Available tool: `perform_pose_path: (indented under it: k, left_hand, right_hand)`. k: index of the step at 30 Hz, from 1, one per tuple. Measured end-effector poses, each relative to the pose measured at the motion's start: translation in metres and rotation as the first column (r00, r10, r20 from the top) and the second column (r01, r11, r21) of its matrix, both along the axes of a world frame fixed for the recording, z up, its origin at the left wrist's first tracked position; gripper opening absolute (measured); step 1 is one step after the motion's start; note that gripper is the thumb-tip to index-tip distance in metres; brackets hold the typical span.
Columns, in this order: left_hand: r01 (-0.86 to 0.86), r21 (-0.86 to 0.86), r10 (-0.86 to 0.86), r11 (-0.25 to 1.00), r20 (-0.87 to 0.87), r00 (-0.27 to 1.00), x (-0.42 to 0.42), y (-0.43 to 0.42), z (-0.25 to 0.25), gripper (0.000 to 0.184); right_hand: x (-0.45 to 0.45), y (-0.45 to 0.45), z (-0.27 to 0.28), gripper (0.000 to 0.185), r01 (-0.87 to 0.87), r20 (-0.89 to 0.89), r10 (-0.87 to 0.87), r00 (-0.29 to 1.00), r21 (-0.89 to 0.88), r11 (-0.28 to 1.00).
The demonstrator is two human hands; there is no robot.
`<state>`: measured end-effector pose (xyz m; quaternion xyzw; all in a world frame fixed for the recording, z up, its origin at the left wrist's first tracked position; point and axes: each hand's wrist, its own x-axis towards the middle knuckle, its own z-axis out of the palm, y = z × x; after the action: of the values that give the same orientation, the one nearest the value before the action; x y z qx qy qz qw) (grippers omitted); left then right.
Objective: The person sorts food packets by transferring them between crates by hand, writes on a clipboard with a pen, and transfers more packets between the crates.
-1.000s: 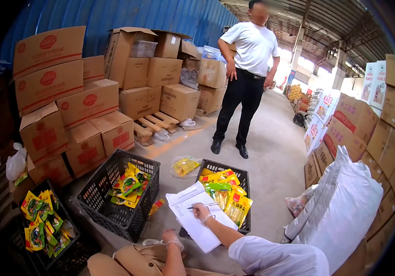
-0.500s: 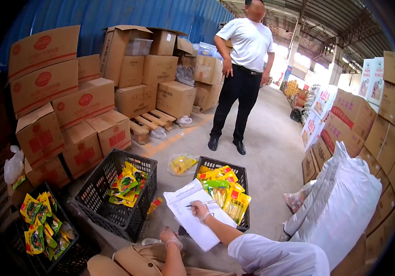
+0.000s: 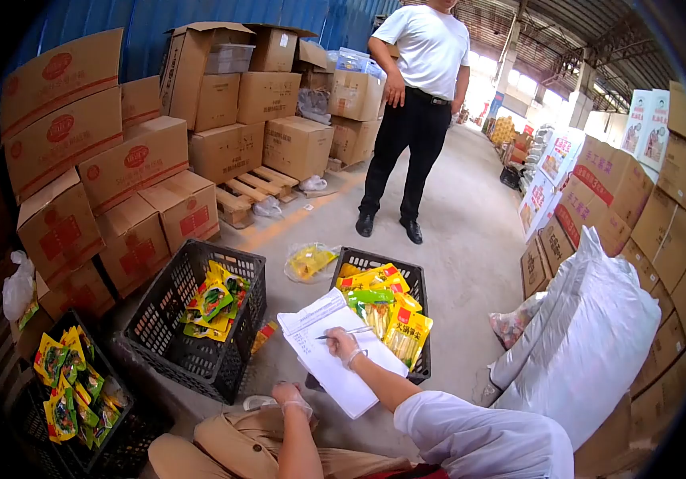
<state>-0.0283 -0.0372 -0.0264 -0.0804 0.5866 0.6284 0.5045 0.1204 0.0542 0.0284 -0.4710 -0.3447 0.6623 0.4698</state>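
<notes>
My right hand (image 3: pixel 344 346) is closed around a pen (image 3: pixel 348 332) over a white paper sheet with writing (image 3: pixel 329 359). That paper rests against the near left side of a black crate (image 3: pixel 425 299), which holds yellow and green food packets (image 3: pixel 407 335). Lower down, my left hand (image 3: pixel 287 394) is near my knee, below the paper's left side. Its fingers are bent and small in view, and I cannot make out whether they hold anything. Clear plastic glove material shows at both wrists.
Two more black crates (image 3: pixel 145 351) with packets stand on the left. A bag of yellow items (image 3: pixel 310 261) lies on the floor. Ahead stands a person (image 3: pixel 419 104). Cartons (image 3: pixel 155 164) line the left, and a large white sack (image 3: pixel 578 343) is at the right.
The view has tilted down a little, so the surroundings sit higher in the frame. My right hand stays on the paper with the pen; its position there has barely changed.
</notes>
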Motion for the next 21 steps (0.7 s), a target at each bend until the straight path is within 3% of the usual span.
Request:
perform_pose_path:
  k: [6, 10, 12, 15, 16, 17, 18, 20, 21]
  left_hand:
    - [0.021, 0.095, -0.010, 0.995, -0.114, 0.993, -0.002, 0.002, -0.033, 0.021]
    - [0.065, 0.057, -0.058, 0.996, -0.129, 0.990, -0.005, -0.003, -0.012, 0.023]
    - [0.193, 0.064, -0.174, 0.979, -0.220, 0.960, -0.008, -0.003, -0.014, 0.022]
    - [0.280, -0.046, -0.278, 0.959, -0.343, 0.897, -0.010, 0.014, -0.070, 0.022]
    - [0.522, -0.466, -0.662, 0.715, -0.692, 0.288, -0.012, 0.010, -0.065, 0.015]
    - [0.469, -0.763, -0.807, 0.445, -0.569, -0.159, -0.015, -0.002, -0.017, 0.013]
    - [0.263, -0.939, -0.750, 0.221, -0.336, -0.569, -0.017, -0.015, 0.036, 0.024]
    - [0.235, -0.966, -0.710, 0.106, -0.239, -0.662, -0.017, -0.018, 0.032, 0.034]
    - [0.227, -0.970, -0.712, 0.083, -0.217, -0.668, -0.021, -0.023, 0.057, 0.024]
  right_hand:
    - [0.000, 0.001, 0.000, 0.010, 0.017, -0.032, -0.018, 0.999, -0.021, 1.000]
    - [0.000, 0.003, -0.002, 0.009, 0.039, -0.047, -0.040, 0.998, -0.027, 0.999]
    - [0.000, 0.004, -0.003, 0.009, 0.030, -0.046, -0.030, 0.998, -0.013, 0.999]
    - [0.004, 0.006, -0.009, 0.009, 0.018, -0.050, -0.018, 0.999, 0.000, 1.000]
    - [0.002, 0.007, -0.010, 0.009, 0.007, -0.056, -0.007, 0.998, 0.001, 1.000]
    - [0.002, 0.005, -0.010, 0.010, 0.022, -0.003, -0.021, 1.000, 0.047, 0.999]
    - [0.001, 0.004, -0.012, 0.011, 0.042, 0.046, -0.046, 0.998, 0.093, 0.995]
    - [0.002, 0.009, -0.021, 0.015, 0.044, 0.060, -0.050, 0.997, 0.106, 0.993]
    - [0.004, 0.010, -0.023, 0.015, 0.039, 0.081, -0.048, 0.996, 0.112, 0.993]
